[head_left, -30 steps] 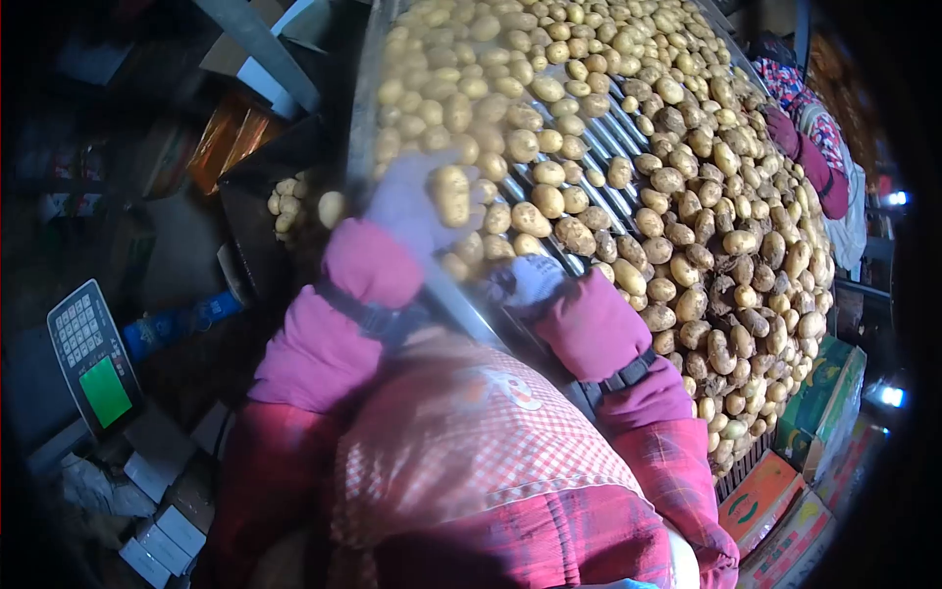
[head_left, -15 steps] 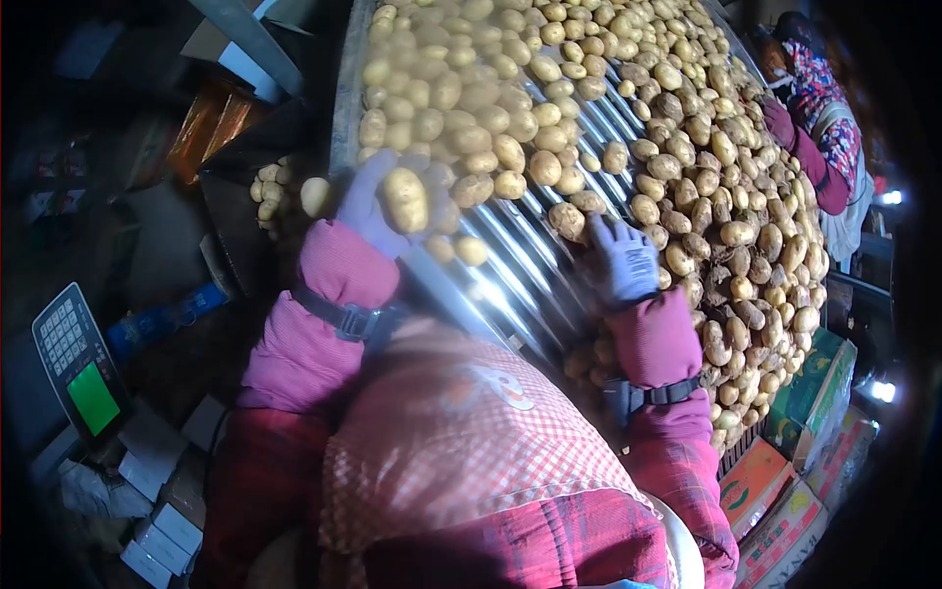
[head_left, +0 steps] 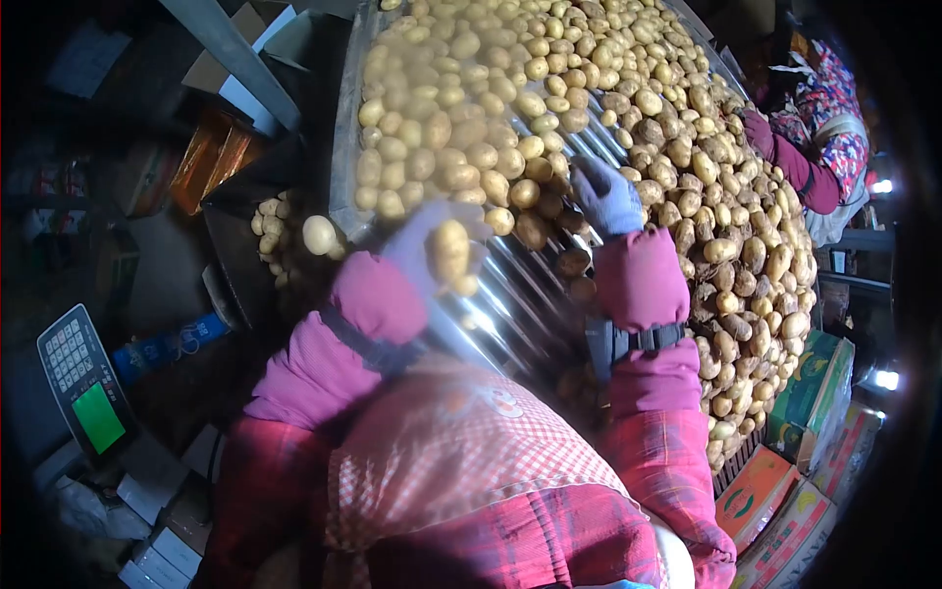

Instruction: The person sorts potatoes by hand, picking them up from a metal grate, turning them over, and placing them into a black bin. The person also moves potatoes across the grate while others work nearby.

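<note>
My left hand [head_left: 407,240], in a pale lavender glove, is closed around a yellow potato [head_left: 451,252]; the hand is somewhat blurred. It hangs over the near left part of the slatted metal rack [head_left: 505,285]. My right hand [head_left: 610,199], gloved the same way, reaches forward over the rack at the edge of the potato heap [head_left: 746,255]. Its fingers are apart and bent toward potatoes beside them, and I see none in its grasp. Several loose potatoes [head_left: 530,231] lie on the slats between my hands.
A dark container [head_left: 231,231] with potatoes stands left of the rack. Further left are a scale display [head_left: 88,383] and small white boxes [head_left: 162,545]. Printed cartons [head_left: 756,496] stack at lower right. Across the heap, another person's sleeve [head_left: 814,182] reaches in.
My left hand has moved right and nearer to me with the potato. My right hand has moved forward along the rack. A pale potato at the left container has shifted slightly.
</note>
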The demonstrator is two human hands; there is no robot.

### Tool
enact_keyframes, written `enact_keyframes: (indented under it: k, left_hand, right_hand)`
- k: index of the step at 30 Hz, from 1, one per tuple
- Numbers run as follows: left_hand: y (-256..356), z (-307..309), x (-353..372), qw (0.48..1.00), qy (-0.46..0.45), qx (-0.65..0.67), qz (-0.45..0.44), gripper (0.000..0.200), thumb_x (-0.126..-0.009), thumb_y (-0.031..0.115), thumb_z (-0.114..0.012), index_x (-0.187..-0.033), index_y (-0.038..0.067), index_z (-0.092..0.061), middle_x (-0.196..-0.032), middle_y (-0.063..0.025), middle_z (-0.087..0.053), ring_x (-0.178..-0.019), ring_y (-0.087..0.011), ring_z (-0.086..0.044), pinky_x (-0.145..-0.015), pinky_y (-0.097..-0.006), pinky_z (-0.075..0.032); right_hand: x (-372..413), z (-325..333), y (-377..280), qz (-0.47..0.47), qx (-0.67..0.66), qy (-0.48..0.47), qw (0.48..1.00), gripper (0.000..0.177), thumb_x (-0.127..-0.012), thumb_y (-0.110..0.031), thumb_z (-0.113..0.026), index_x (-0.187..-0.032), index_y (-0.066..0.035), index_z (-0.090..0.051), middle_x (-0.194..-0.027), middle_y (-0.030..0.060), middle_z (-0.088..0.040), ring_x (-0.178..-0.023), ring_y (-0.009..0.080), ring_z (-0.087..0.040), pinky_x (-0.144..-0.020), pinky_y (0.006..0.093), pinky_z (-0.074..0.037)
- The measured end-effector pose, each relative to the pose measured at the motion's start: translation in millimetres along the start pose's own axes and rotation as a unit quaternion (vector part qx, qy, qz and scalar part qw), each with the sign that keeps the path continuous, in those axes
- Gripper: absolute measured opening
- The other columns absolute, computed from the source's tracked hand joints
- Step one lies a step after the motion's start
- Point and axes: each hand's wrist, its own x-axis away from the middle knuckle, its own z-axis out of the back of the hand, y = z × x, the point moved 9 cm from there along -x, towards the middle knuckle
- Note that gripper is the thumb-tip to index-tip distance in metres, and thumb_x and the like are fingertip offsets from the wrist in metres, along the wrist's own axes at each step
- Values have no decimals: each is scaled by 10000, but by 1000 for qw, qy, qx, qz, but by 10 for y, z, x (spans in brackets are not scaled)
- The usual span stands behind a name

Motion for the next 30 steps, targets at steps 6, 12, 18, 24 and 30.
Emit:
enact_keyframes:
  k: [6, 12, 18, 24, 30]
  left_hand:
    - [-380, -122, -116, 974, -71, 173, 130, 550, -950, 449, -409, -1275, 10, -477, -1198, -181, -567, -1003, -273, -605, -851, -399, -517]
    - [-168, 122, -185, 937, -9, 336, 95, 632, -923, 521, -425, -1339, 46, -424, -1314, -181, -486, -1132, -324, -531, -906, -472, -478]
    - [-156, 180, -245, 917, 31, 393, 57, 598, -905, 469, -493, -1320, 43, -438, -1346, -188, -447, -1156, -326, -506, -879, -412, -494]
    - [-165, 92, -420, 850, -56, 510, 119, 630, -879, 532, -481, -1321, 84, -461, -1298, -162, -505, -1154, -338, -504, -986, -474, -404]
    - [-136, 157, -273, 825, -13, 548, 136, 625, -866, 537, -485, -1313, 100, -470, -1304, -160, -486, -1190, -344, -467, -963, -495, -402]
  right_hand:
    - [-1002, -386, 15, 77, 238, 72, 966, 411, -845, -378, -551, -1185, -147, -561, -1210, 162, -559, -1129, 368, -529, -923, 450, -440]
    - [-1025, -325, 15, -86, 232, -36, 968, 555, -819, -492, -592, -1208, -97, -566, -1193, 220, -573, -1129, 372, -539, -946, 447, -428]
    - [-940, -122, 53, -71, 96, 44, 992, 405, -866, -330, -628, -1130, -23, -622, -1014, 79, -670, -896, 127, -629, -783, 269, -480]
    - [-78, -389, -903, 127, -147, -52, 980, 454, -807, -390, -681, -1075, -29, -616, -912, 91, -626, -822, 205, -610, -732, 337, -494]
    - [326, -76, -478, 125, 56, 12, 990, 478, -856, -308, -632, -1233, -27, -543, -1219, 187, -539, -1119, 300, -530, -968, 375, -407]
